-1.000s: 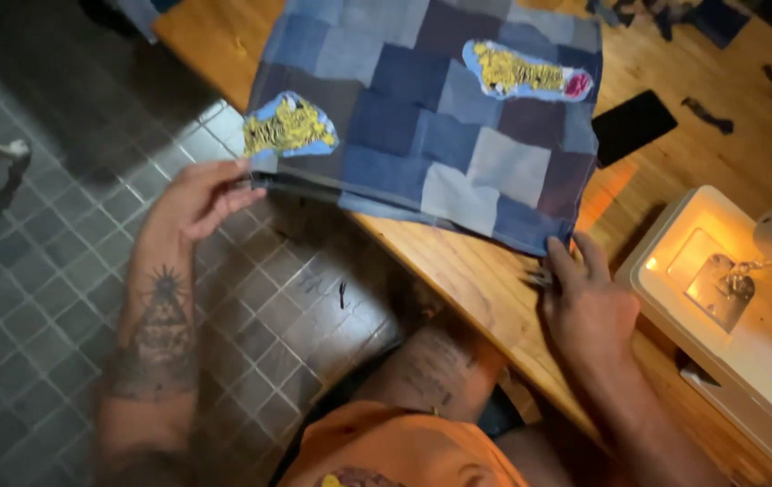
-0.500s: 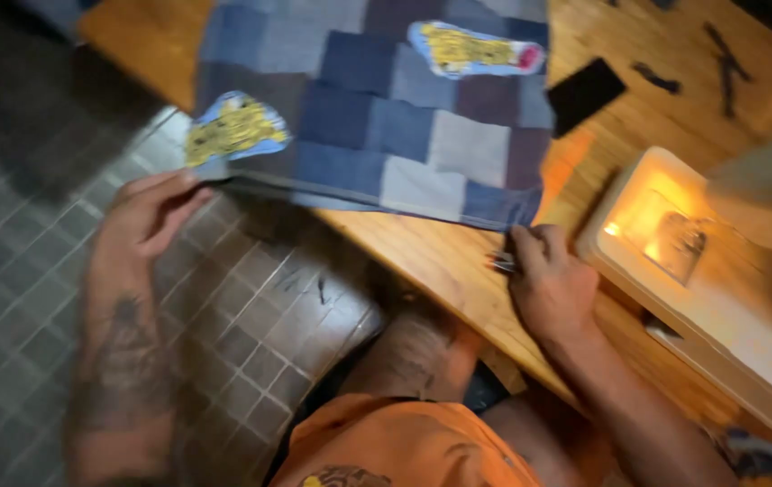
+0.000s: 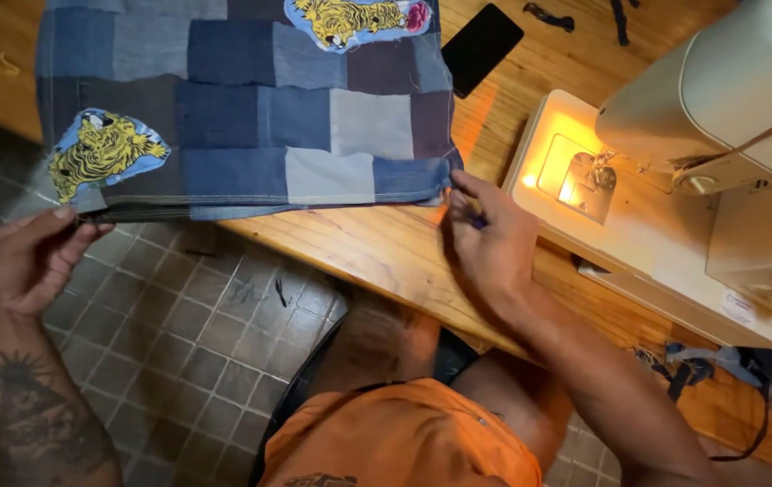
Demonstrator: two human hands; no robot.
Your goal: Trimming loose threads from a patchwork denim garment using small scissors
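So nearest the camera there's orange shorts (image 3: pixel 404 437) and two hands. Left hand (image 3: pixel 30 261), hanging out over the tiled floor (image 3: pixel 187 343), has its fingers pinched shut on the lower left corner of the denim patchwork (image 3: pixel 251 117); right hand (image 3: pixel 494 252) is pinched shut on the lower right corner, with something small and dark tucked in its fingers, can't tell what. Patchwork lies flat on the wooden table (image 3: pixel 377 243), left edge overhanging. Two yellow tiger patches: one (image 3: pixel 102 153) by the left corner, one (image 3: pixel 354 18) at the top. Further right, one white sewing machine (image 3: pixel 710 153) with its lamp lit, then one black phone (image 3: pixel 482 47).
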